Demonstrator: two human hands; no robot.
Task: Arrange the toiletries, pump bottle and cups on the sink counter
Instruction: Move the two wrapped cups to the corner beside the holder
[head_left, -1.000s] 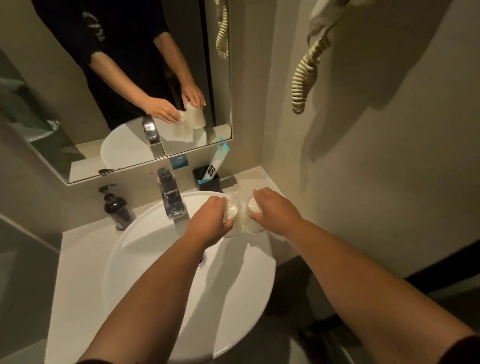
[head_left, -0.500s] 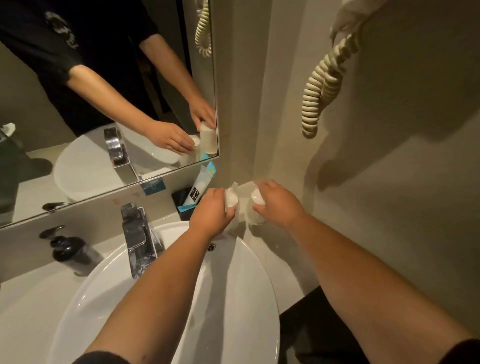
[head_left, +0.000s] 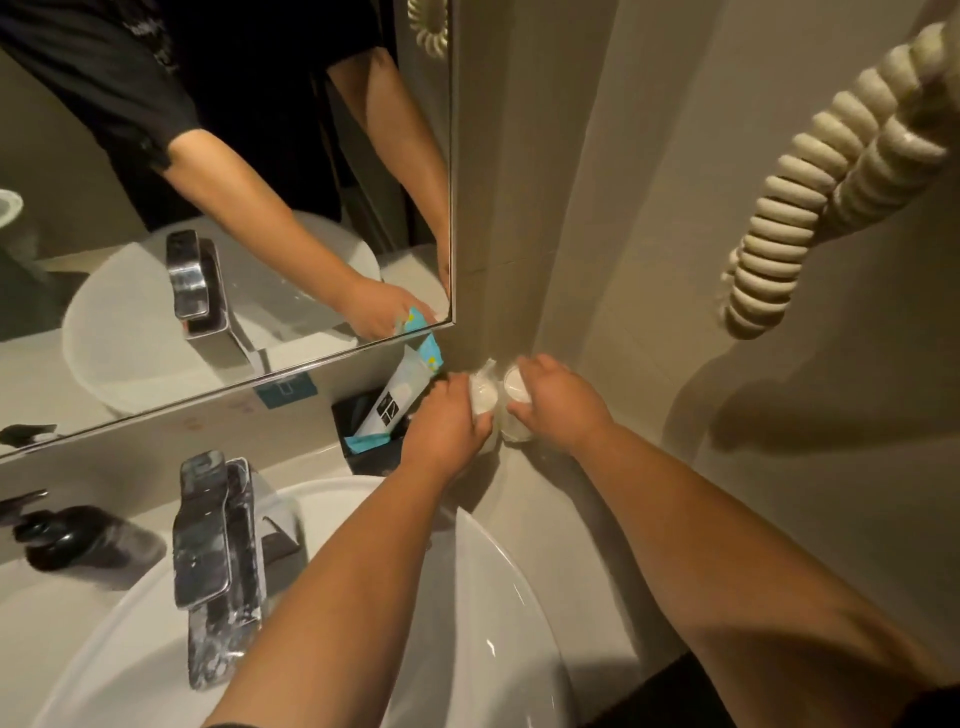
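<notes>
Two white cups stand side by side in the back right corner of the sink counter (head_left: 524, 499). My left hand (head_left: 447, 421) grips the left cup (head_left: 482, 397), which seems wrapped in clear plastic. My right hand (head_left: 558, 400) grips the right cup (head_left: 514, 389). Just left of them a black holder (head_left: 363, 426) carries white and blue toiletry packets (head_left: 402, 389). A dark pump bottle (head_left: 78, 535) sits on the counter at the far left, behind the basin.
A round white basin (head_left: 498, 597) fills the lower middle, with a chrome faucet (head_left: 213, 556) at its back. A mirror (head_left: 208, 208) covers the rear wall. A cream coiled cord (head_left: 810, 192) hangs on the right wall above the cups.
Both hands have carried the cups from above the basin rim back and right, into the corner of the counter. The view has swung in closer to that corner.
</notes>
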